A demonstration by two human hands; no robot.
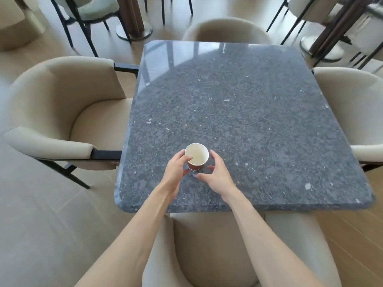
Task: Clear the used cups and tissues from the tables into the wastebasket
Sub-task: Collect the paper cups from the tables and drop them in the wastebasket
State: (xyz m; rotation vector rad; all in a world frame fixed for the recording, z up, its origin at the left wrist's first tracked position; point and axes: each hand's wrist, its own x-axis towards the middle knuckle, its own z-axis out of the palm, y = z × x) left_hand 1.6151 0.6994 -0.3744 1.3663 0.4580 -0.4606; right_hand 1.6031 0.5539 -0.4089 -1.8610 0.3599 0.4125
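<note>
Seen from above a beige chair (pixel 207 245), the left hand (pixel 175 171) curls its fingers around a red paper cup (pixel 196 156) standing upright near the stone table's (pixel 259 121) six o'clock edge; the right hand (pixel 217 172), fingers loosely spread, hovers at the cup's three o'clock, holding nothing.

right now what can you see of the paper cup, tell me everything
The paper cup is small, dark red outside and off-white inside, and looks like coated paper. It stands upright near the front edge of the dark speckled stone table. Nothing solid shows inside. The left hand grips its left side with fingers curled at the rim. The right hand hovers beside it, apparently without touching.
</note>
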